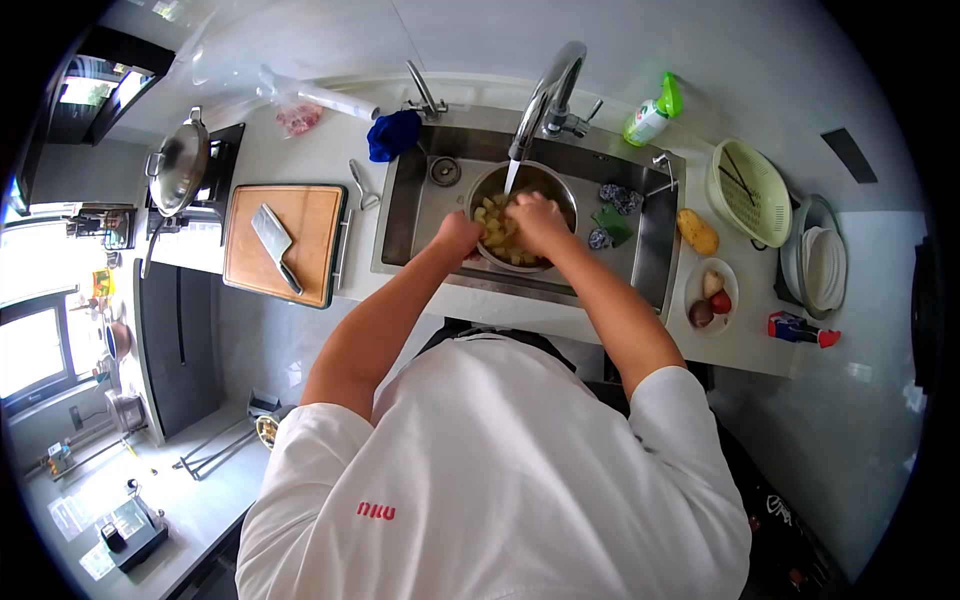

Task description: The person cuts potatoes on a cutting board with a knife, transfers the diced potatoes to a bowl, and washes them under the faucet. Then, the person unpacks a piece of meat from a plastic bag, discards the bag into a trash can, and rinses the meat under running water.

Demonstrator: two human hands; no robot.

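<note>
A round metal bowl [573, 187] stands in the sink [405, 215], holding pale yellow chunks that look like cut potato [497, 236] in water. My left hand [460, 234] is closed on the bowl's left rim. Inside the bowl, my right hand [537, 221] reaches down among the chunks, its fingertips hidden. From the faucet [550, 95] a stream of water runs into the bowl between my hands. Right of the bowl in the sink lie steel-wool scrubbers [620, 197] and a green scouring pad [613, 226].
A cleaver [272, 238] lies on the cutting board [240, 262] at left, near a peeler [362, 184]. On the right are a whole potato [697, 232], a white plate [692, 290] of vegetables, a green colander [770, 225] and a spray bottle [648, 120]. A blue cloth [394, 135] hangs at the sink's corner.
</note>
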